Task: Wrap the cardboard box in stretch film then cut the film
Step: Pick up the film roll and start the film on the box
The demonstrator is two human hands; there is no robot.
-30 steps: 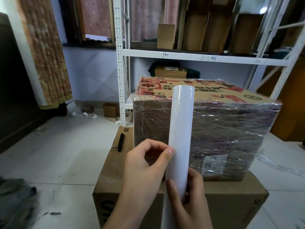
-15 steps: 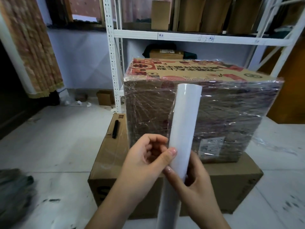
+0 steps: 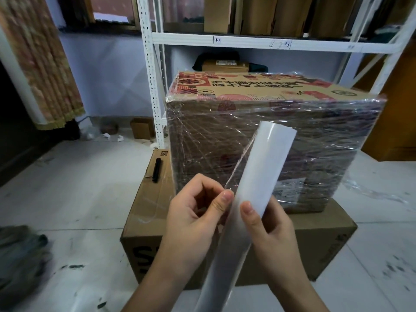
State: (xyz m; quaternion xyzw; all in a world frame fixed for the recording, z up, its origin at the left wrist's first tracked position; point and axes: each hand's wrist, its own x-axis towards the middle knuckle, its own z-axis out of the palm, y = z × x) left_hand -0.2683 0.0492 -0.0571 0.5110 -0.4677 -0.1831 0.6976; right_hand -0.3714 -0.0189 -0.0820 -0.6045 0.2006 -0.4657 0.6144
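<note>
A cardboard box (image 3: 265,140) with red print on its top stands on a larger plain box (image 3: 148,212); clear stretch film covers its sides. In front of it I hold a white stretch film roll (image 3: 258,176), tilted to the right. My right hand (image 3: 267,233) grips the roll from behind, thumb on its front. My left hand (image 3: 195,217) pinches the loose film edge (image 3: 238,172) at the roll's left side between thumb and fingers. A strip of film is peeled away from the roll there.
A black pen-like tool (image 3: 156,170) lies on the lower box, left of the wrapped box. White metal shelving (image 3: 153,86) with cartons stands behind. Loose film (image 3: 373,192) trails on the floor at right. A dark bundle (image 3: 20,251) lies at left.
The roll has tilted further right and sits lower against the box. My left thumb and fingers have closed on the film edge and lifted it off the roll. The view moved closer.
</note>
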